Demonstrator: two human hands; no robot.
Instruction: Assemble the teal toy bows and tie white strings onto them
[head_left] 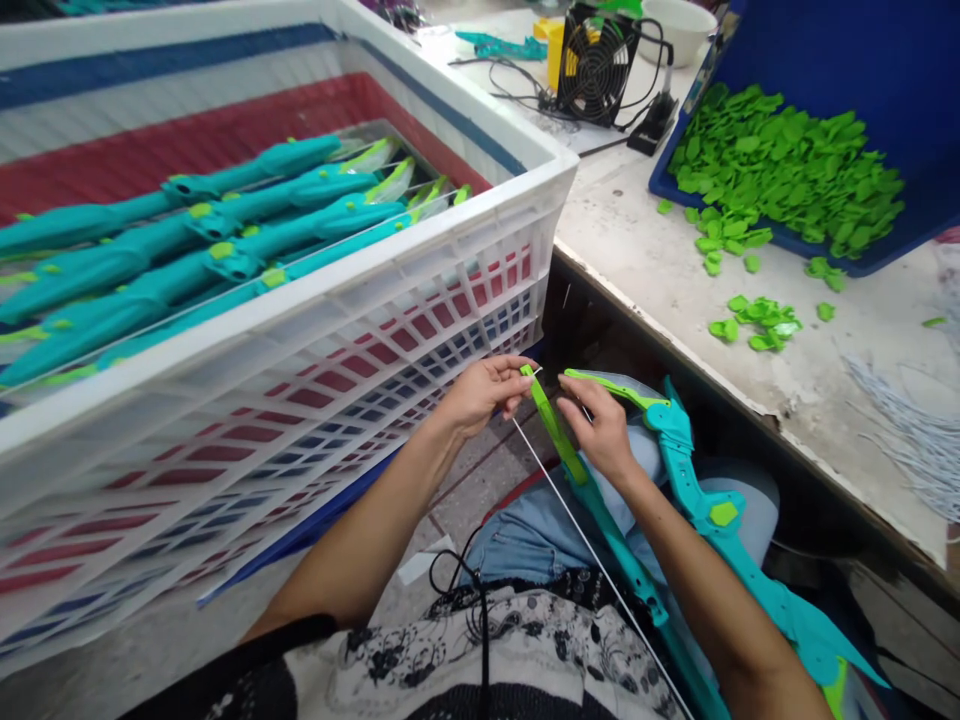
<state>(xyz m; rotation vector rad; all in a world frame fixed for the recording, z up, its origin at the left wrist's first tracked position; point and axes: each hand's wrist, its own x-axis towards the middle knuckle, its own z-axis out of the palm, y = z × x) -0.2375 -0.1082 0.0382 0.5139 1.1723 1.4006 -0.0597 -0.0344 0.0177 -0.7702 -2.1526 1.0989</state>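
My left hand [491, 395] is closed, its thumb and forefinger pinching a white string [574, 515] at the green tip of a long teal piece [607, 525]. The string runs down past my lap to the lower edge. My right hand [600, 425] is just right of that tip, fingers apart, with nothing plainly held. Beyond it, a teal toy bow [694, 490] with green inserts and a green limb tip lies over my right leg. My right forearm hides part of both teal parts, so I cannot tell whether they join.
On the left stands a large white crate [450, 270] holding several teal toy bows [217, 250]. To the right, a worktable [622, 225] bears a tilted blue bin [795, 50] of green plastic pieces [787, 170], a black fan [596, 65] and a bundle of white strings [911, 430].
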